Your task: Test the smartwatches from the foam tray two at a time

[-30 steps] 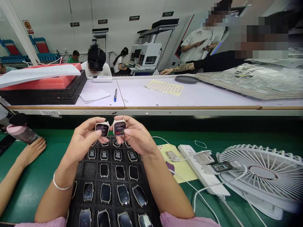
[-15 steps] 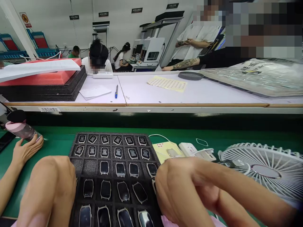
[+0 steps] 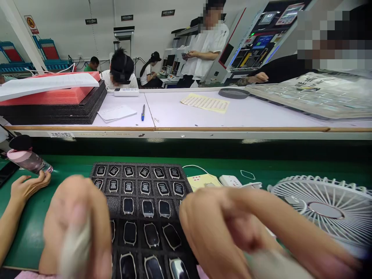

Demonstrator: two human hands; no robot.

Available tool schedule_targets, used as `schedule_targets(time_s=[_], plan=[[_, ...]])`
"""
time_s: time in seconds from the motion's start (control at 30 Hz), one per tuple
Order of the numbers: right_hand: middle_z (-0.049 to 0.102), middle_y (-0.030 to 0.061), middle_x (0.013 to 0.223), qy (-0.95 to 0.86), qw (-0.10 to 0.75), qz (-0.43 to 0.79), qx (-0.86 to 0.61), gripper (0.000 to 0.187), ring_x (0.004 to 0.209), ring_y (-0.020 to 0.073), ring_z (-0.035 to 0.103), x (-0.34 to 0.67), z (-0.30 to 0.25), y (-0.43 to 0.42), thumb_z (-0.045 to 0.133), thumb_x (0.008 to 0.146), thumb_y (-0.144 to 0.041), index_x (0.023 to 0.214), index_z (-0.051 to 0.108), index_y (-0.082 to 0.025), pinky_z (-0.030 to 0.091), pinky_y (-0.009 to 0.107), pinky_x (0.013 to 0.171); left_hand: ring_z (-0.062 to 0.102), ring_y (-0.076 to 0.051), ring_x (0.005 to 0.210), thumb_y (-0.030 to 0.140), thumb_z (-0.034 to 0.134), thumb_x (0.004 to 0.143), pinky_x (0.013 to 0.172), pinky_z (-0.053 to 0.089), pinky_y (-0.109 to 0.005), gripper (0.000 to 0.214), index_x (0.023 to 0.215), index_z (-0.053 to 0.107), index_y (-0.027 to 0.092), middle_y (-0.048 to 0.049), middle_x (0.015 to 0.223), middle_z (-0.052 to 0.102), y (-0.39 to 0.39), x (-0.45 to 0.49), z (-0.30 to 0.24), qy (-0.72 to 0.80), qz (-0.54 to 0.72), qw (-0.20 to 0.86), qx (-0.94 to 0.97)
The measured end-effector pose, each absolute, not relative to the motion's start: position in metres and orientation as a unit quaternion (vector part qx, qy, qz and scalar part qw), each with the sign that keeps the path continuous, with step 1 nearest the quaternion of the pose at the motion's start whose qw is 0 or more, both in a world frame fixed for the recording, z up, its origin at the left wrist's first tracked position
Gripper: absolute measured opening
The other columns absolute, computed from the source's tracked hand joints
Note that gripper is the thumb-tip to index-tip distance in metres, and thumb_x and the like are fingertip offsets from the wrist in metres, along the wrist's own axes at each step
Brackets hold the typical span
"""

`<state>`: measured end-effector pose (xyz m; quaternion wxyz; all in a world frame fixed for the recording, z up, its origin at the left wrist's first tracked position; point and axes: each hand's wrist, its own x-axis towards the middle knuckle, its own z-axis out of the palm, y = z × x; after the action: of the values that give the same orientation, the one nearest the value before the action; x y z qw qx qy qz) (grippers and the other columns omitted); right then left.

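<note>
"Curled, both hands, and blurred: what's in them?"

"Left hand (image 3: 80,209) seems folded on a pale thing (image 3: 74,252), likely a watch body; right hand (image 3: 213,219) bends over a pale shape (image 3: 276,265), but I can't tell whether it grips it."

"Against the foam tray (image 3: 115,203)?"

"Left hand over its left edge, right hand over its right, both hiding pockets."

"And the tray's watches?"

"Dark-screened watches (image 3: 130,233) lie towards the near edge; watches with lit text (image 3: 128,187) take the two rows along the far edge. One bare pocket shows by the left hand."

"Which step, then?"

"Handling watches between hands and tray, I'd judge. The next move calls for a steady hold, clear of neighbouring frames."

"Beyond?"

"White fan (image 3: 325,211) towards the right of the green bench (image 3: 69,161); past its far edge, a shelf (image 3: 171,112) with a blue pen (image 3: 143,113)."
</note>
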<state>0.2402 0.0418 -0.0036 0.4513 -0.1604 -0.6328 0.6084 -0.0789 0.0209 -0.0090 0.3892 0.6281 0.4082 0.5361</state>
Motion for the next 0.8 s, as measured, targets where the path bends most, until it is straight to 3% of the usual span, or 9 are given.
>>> schedule_targets(time_s=[0.03, 0.1, 0.17, 0.3, 0.43, 0.6, 0.8], plan=[[0.067, 0.0041, 0.078, -0.630, 0.453, 0.612, -0.154, 0.043, 0.053, 0.0180, 0.065, 0.229, -0.004, 0.050, 0.079, 0.073, -0.072, 0.102, 0.070, -0.041, 0.049, 0.027, 0.038, 0.063, -0.017, 0.038, 0.072, 0.080, 0.070, 0.032, 0.051, -0.026, 0.062, 0.118, 0.069, 0.035, -0.0024, 0.074, 0.075, 0.025, -0.064, -0.003, 0.381, 0.541, 0.401, 0.634], [0.070, 0.0037, 0.087, -0.597, 0.454, 0.649, -0.129, 0.052, 0.055, 0.0168, 0.067, 0.207, -0.003, 0.072, 0.075, 0.079, -0.071, 0.116, 0.067, -0.035, 0.056, 0.029, 0.046, 0.069, -0.015, 0.048, 0.047, 0.086, 0.078, 0.044, 0.059, -0.024, 0.056, 0.129, 0.065, 0.032, -0.0041, 0.092, 0.078, 0.040, -0.041, 0.008, 0.333, 0.544, 0.450, 0.625], [0.073, 0.0050, 0.097, -0.551, 0.464, 0.679, -0.144, 0.049, 0.066, 0.0169, 0.071, 0.188, -0.004, 0.096, 0.079, 0.085, -0.052, 0.126, 0.063, -0.029, 0.062, 0.033, 0.061, 0.076, -0.014, 0.069, 0.026, 0.082, 0.084, 0.065, 0.065, -0.023, 0.054, 0.133, 0.061, 0.029, -0.0050, 0.107, 0.076, 0.059, -0.027, 0.014, 0.335, 0.585, 0.426, 0.603], [0.075, 0.0082, 0.113, -0.498, 0.472, 0.708, -0.167, 0.046, 0.078, 0.0159, 0.075, 0.170, -0.012, 0.127, 0.077, 0.085, -0.025, 0.128, 0.061, -0.023, 0.062, 0.030, 0.072, 0.074, -0.016, 0.093, 0.016, 0.077, 0.083, 0.086, 0.064, -0.028, 0.060, 0.139, 0.056, 0.023, -0.0082, 0.118, 0.071, 0.090, -0.024, 0.003, 0.344, 0.586, 0.427, 0.597], [0.075, 0.0065, 0.113, -0.505, 0.464, 0.705, -0.182, 0.048, 0.075, 0.0120, 0.073, 0.166, -0.021, 0.131, 0.074, 0.081, -0.013, 0.125, 0.061, -0.023, 0.057, 0.025, 0.069, 0.072, -0.018, 0.099, 0.014, 0.075, 0.081, 0.087, 0.063, -0.028, 0.059, 0.137, 0.057, 0.022, -0.0068, 0.114, 0.071, 0.100, -0.026, -0.009, 0.360, 0.591, 0.428, 0.581], [0.073, 0.0036, 0.106, -0.536, 0.471, 0.677, -0.179, 0.044, 0.068, 0.0093, 0.068, 0.165, -0.024, 0.132, 0.073, 0.081, -0.013, 0.122, 0.061, -0.023, 0.053, 0.024, 0.063, 0.070, -0.011, 0.078, 0.013, 0.074, 0.081, 0.075, 0.064, -0.023, 0.042, 0.121, 0.064, 0.020, -0.0016, 0.098, 0.072, 0.100, -0.021, -0.008, 0.353, 0.608, 0.419, 0.575], [0.067, -0.0018, 0.092, -0.551, 0.478, 0.662, -0.174, 0.045, 0.068, 0.0089, 0.066, 0.165, -0.024, 0.133, 0.069, 0.078, -0.011, 0.121, 0.060, -0.023, 0.051, 0.024, 0.065, 0.076, -0.011, 0.077, 0.010, 0.074, 0.078, 0.077, 0.065, -0.022, 0.043, 0.119, 0.064, 0.020, -0.0025, 0.106, 0.075, 0.096, -0.019, -0.006, 0.349, 0.593, 0.432, 0.582]])
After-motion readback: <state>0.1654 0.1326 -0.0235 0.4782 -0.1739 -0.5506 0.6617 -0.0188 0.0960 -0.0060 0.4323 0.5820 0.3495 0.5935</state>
